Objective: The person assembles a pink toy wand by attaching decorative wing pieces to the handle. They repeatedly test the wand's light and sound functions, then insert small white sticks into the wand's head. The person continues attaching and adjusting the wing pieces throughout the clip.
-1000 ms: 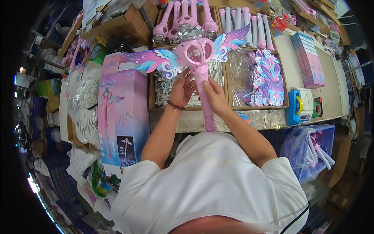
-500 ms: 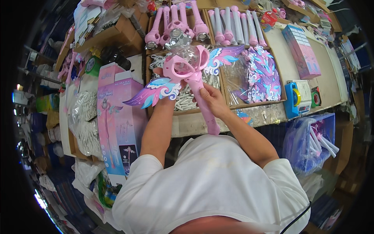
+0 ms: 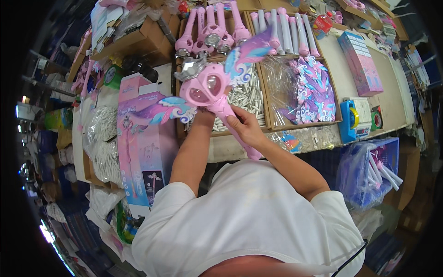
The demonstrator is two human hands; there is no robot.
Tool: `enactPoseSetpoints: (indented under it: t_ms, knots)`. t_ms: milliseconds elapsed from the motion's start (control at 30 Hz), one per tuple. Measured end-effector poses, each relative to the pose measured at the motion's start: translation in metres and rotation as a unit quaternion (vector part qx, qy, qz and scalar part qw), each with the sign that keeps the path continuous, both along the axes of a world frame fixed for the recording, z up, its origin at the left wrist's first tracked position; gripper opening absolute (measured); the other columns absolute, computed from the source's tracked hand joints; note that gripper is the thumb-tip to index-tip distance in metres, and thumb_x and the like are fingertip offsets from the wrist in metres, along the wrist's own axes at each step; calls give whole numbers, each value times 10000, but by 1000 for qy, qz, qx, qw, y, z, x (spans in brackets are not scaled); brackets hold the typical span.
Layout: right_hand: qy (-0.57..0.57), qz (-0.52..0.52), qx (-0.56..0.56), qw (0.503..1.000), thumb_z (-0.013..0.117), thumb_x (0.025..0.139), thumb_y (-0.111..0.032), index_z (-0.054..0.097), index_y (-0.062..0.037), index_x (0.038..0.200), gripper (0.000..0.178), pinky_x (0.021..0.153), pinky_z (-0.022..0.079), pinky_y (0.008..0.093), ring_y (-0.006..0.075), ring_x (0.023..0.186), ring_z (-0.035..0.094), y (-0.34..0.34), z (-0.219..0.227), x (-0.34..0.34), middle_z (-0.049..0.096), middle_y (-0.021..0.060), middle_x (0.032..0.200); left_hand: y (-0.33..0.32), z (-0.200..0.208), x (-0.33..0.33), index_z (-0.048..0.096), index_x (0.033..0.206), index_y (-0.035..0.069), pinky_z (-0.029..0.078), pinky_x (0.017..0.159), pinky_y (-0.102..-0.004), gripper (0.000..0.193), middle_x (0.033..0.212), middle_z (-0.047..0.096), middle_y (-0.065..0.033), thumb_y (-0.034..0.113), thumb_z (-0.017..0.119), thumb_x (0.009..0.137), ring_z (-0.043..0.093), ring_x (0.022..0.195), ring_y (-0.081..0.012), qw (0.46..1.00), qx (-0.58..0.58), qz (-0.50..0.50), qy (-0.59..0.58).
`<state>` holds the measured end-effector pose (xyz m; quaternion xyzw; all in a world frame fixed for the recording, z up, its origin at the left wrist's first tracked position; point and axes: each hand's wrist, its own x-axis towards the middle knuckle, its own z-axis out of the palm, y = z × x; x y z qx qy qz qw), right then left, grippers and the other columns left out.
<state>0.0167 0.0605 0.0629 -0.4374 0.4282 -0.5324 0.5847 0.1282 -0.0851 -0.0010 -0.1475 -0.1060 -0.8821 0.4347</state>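
A pink toy wand (image 3: 224, 109) leans up and left in front of me. It carries a silver crown-shaped top, clear windows in its round head, and purple-blue wings (image 3: 251, 53) on both sides. My right hand (image 3: 247, 126) is closed round the handle, thumb on top. My left hand (image 3: 206, 116) reaches behind the wand's head; its fingers are hidden there, so their grip cannot be made out. Under the wand lies a box compartment of small white sticks (image 3: 247, 104). To its right, another holds purple-blue wing pieces (image 3: 314, 92) beside clear plastic parts (image 3: 277, 87).
Pink wand bodies (image 3: 210, 27) and white-and-pink tubes (image 3: 288, 32) fill the far compartments. A printed wand carton (image 3: 143, 159) stands left, beside bagged white sticks (image 3: 99, 152). Rightward are a blue tape dispenser (image 3: 349, 121), another carton (image 3: 361, 64) and a blue crate (image 3: 369, 171).
The wand's head has shifted left and turned, so its windows face me more and its wings tilt more steeply. My right hand has moved slightly left with the handle.
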Motion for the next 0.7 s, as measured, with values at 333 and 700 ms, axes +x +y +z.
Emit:
enactPoseSetpoints:
  t_ms: [333,700]
  knots:
    - [-40,-54,15,998,566,931,-225,476,34,1272,437,778,455,262,104,874,547,-8,2,-8,606,49,1007,50,-31,10,412,1302,35,373,1008,-391,488,1260,508,-120,392,287,994,458,1207,-246,907,11,146,-394]
    - [-35,-49,8,998,578,923,-273,488,18,1262,456,747,456,254,101,825,544,-7,1,-7,603,37,959,26,21,10,381,1337,58,394,988,-499,511,1342,446,-144,409,342,968,460,1208,-301,735,-298,245,-558]
